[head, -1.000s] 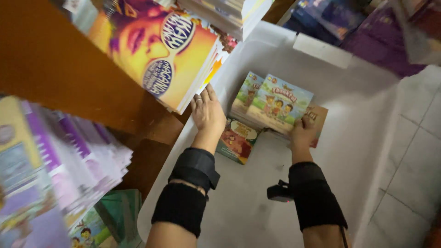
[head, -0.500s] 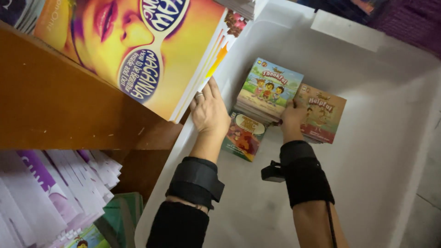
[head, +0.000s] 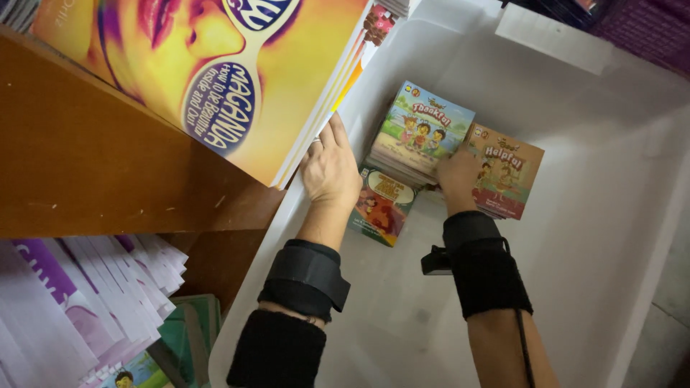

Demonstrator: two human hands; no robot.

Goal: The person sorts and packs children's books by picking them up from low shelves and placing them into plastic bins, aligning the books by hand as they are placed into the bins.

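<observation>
Inside a white plastic bin [head: 575, 237], the right hand [head: 458, 178] rests on a brown picture book [head: 512, 169] beside a stack of children's books [head: 420, 136]. The left hand [head: 330, 169] lies flat near a red book [head: 381, 205].

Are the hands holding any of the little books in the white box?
The right hand grips the stack of small green picture books at its near right corner. The left hand rests against the white plastic bin, holding nothing.
</observation>
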